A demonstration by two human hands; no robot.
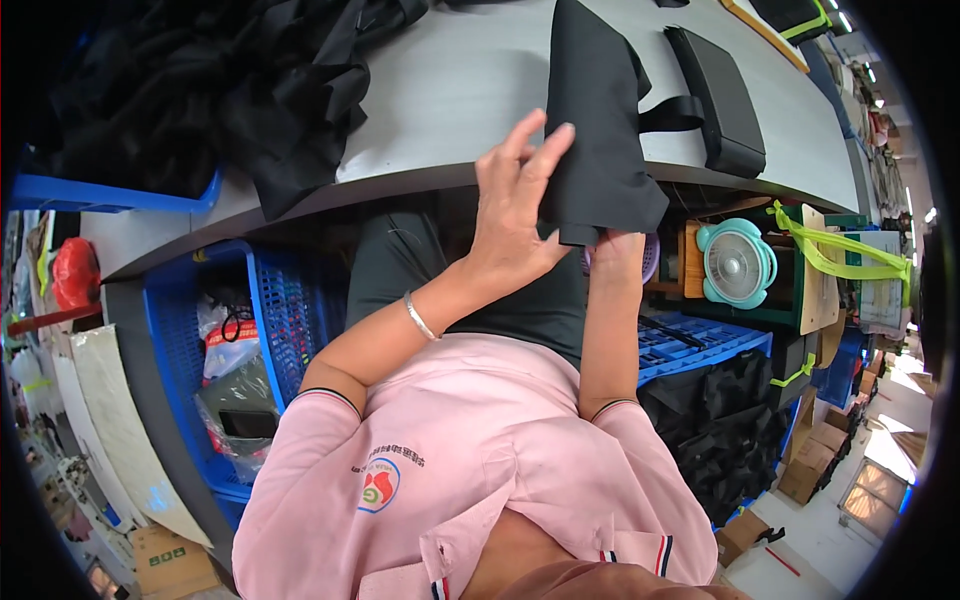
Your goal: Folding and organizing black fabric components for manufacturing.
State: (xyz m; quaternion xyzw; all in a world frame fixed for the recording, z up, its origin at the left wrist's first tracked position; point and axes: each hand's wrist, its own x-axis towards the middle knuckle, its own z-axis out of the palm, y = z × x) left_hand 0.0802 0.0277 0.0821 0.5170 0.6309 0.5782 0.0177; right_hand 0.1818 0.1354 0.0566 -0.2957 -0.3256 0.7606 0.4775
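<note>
A black fabric bag (600,130) with a strap on its right side extends over the table edge in front of me. My right hand (617,246) is at its lower end and holds it, the fingers mostly hidden by the cloth. Along the bag's left edge is my left hand (515,195), its fingers spread and nothing gripped in them. The fingertips are close to the cloth; whether they touch it I cannot tell. On the table to the right lies a stack of flat black pieces (720,100).
A heap of black fabric (200,110) covers the left of the grey table (440,110). Below it stands a blue crate (200,290) with plastic bags and a phone. At the right are a teal fan (738,262) and a blue crate (700,340) above more black fabric (715,430).
</note>
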